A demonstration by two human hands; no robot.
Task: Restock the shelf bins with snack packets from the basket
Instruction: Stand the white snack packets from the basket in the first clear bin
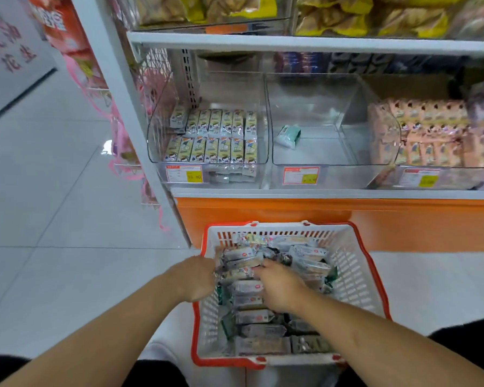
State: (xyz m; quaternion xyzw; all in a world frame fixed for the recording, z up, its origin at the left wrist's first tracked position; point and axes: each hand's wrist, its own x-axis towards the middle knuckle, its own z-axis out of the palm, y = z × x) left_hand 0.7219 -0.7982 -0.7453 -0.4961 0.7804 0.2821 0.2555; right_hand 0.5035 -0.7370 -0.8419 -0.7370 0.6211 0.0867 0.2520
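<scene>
A white tiled floor (53, 219) runs up to a white metal shelf unit with an orange base panel (291, 216). On its lower shelf stand three clear plastic bins side by side: the left bin (207, 174) holds two rows of small yellow-and-white packets, the middle bin (330, 152) holds a single pale green packet (288, 135), and the right bin (444, 174) is packed with peach-coloured packets. On the floor below sits a white slatted plastic basket with a red rim (361, 275), heaped with silvery snack packets (260, 317), too jumbled to count. Both bare arms reach down into it: the left hand (196, 277) and the right hand (277, 286) together grip a bundle of packets (241, 266) between them, fingers curled around its ends.
</scene>
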